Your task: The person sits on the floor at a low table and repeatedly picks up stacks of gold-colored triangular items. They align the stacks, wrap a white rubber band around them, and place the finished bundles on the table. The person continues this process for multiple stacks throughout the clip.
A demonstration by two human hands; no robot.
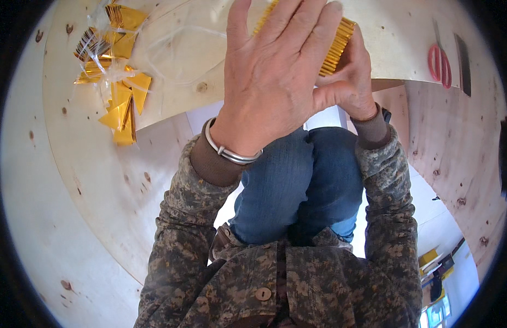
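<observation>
A thick stack of gold foil pieces (338,50), its edges packed like fine pleats, is up at the top of the view between my two hands. My left hand (272,76) lies over it with its back showing, fingers stretched along the stack and the thumb reaching toward the other hand. A silver bangle circles that wrist. From the right side, my right hand (360,71) cups the stack, its fingers partly hidden behind. Most of the stack is covered by my left hand.
Several gold foil bundles (121,104) with clear plastic lie on the pale wooden table (171,82) at the left. Red-handled scissors (439,65) and a dark flat strip (463,64) lie at the right. My knees (302,180) are below the table's curved inner edge.
</observation>
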